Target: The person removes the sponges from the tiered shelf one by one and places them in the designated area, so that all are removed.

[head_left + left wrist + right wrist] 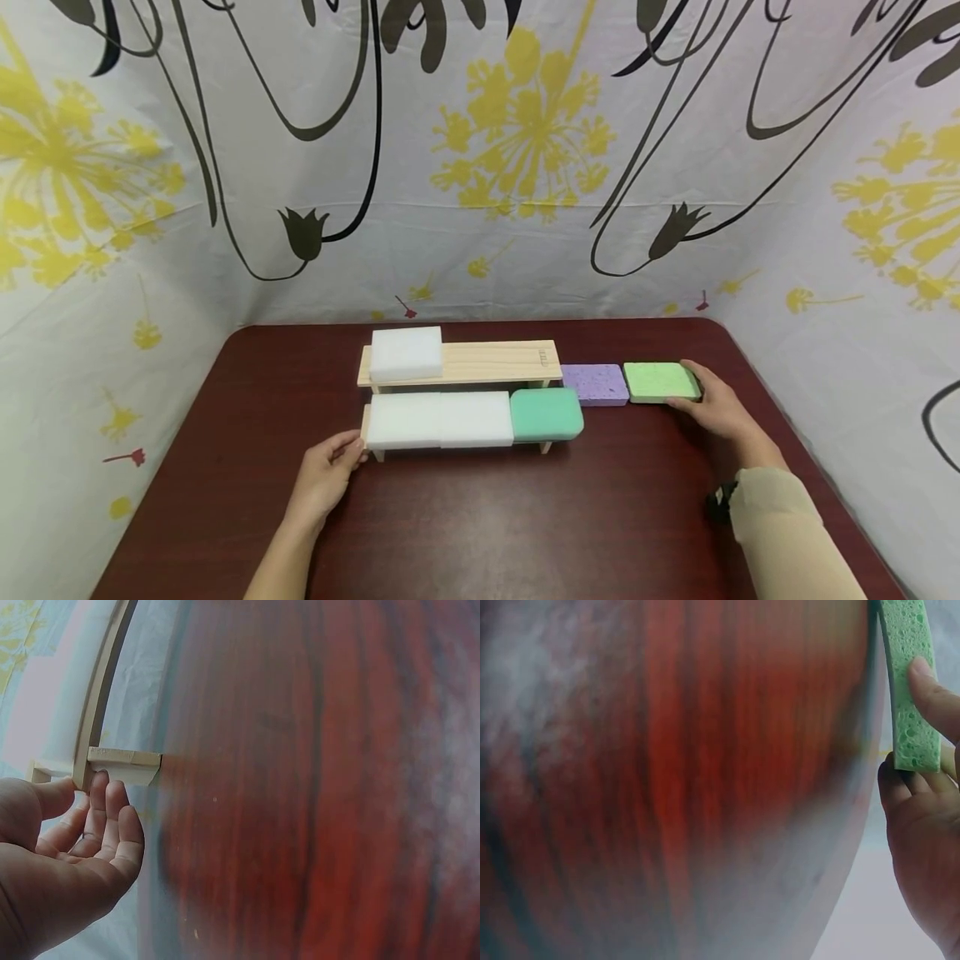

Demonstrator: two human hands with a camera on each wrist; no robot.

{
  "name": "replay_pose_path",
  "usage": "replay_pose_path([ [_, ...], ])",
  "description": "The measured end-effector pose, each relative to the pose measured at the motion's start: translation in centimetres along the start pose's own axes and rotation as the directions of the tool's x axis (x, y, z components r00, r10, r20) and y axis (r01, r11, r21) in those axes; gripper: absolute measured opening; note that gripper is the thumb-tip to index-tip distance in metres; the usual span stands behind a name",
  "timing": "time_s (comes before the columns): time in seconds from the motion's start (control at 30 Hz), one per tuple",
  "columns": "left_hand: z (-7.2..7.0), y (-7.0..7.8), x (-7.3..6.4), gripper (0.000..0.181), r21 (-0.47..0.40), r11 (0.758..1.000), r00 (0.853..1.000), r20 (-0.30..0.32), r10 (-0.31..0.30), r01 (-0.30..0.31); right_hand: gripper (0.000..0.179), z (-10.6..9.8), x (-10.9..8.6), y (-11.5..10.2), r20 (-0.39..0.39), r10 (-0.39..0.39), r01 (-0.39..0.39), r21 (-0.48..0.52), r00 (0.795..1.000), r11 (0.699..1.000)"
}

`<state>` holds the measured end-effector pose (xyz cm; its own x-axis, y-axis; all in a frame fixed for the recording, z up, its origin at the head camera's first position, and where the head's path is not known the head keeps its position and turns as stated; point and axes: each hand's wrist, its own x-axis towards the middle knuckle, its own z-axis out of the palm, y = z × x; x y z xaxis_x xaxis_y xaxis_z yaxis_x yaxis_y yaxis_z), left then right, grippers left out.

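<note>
My left hand (pixel 324 477) pinches the left end of the front wooden stand (pixel 120 755), thumb above and fingers beneath. Two white sponge blocks (pixel 441 419) and a teal block (pixel 547 414) with rounded corners lie in a row on this stand. To the right, my right hand (pixel 720 403) grips the right end of a light green sponge (pixel 660 382). In the right wrist view its pores show, and the thumb (pixel 930 694) presses its edge. A speckled purple sponge (pixel 595 385) lies just left of the green one.
Behind the front stand is a second wooden stand (pixel 495 362) with one white block (pixel 406 353) on its left part. Everything sits on a dark red wooden table (pixel 465 517). Patterned cloth (pixel 480 250) with yellow flowers rises at the table's back and both sides.
</note>
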<state>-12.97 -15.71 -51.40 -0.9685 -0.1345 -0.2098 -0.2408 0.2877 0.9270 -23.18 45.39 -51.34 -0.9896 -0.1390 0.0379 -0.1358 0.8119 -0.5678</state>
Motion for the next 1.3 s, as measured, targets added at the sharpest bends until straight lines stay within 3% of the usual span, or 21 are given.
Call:
replay_pose_path([
  [0.5,0.2,-0.1,0.0,0.036,-0.006,1.000,1.000,0.001,-0.006,0.006,0.088,-0.3,-0.1,0.5,0.079,0.040,-0.040,-0.003,0.996,0.999],
  [0.87,0.0,0.1,0.0,0.037,0.013,1.000,1.000,0.004,-0.008,0.008,0.103,-0.5,-0.7,-0.4,0.037,0.052,-0.055,0.085,0.998,0.995],
  [1.1,-0.1,0.2,0.1,0.037,0.024,1.000,1.000,0.005,-0.014,0.014,0.091,-1.0,-1.3,-2.7,-0.079,0.060,-0.049,0.137,0.995,0.989],
  [1.3,-0.1,0.1,0.1,0.037,0.025,1.000,1.000,0.006,-0.017,0.017,0.086,-1.6,-1.4,-4.5,-0.131,0.037,-0.016,0.158,0.991,0.987],
])
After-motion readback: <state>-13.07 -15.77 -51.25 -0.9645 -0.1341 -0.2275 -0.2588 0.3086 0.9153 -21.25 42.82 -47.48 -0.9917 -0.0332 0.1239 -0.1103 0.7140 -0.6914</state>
